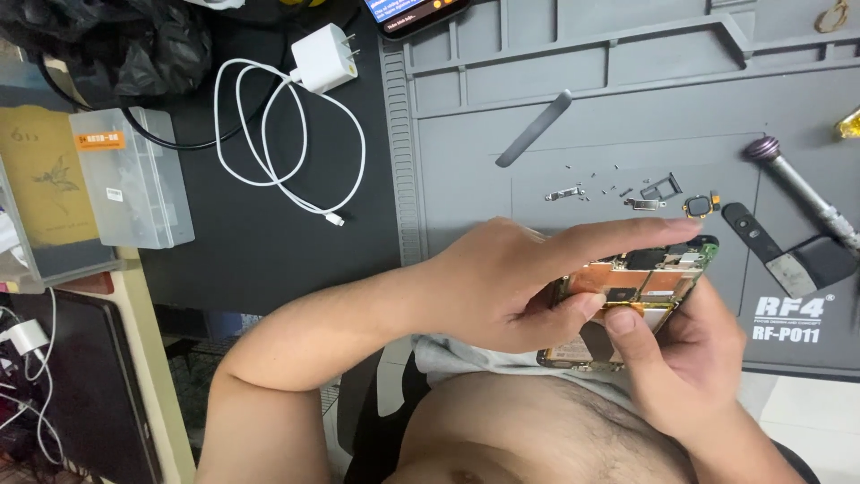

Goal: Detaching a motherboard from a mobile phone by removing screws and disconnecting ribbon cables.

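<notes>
Over the grey repair mat (573, 170), an opened phone (627, 300) is pinched from below by the right hand (690, 367) while the left hand (511, 287) thumb presses its board, loose screws (591, 190) parked nearby.

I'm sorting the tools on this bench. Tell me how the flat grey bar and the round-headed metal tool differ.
The flat grey bar is matte, dark grey and of even width; the round-headed metal tool is shiny silver with a purple ridged knob. The bar lies alone on the grey mat; the tool's lower end runs to a black piece. Both are long, lie slanted on the mat, and neither hand touches them.
</notes>
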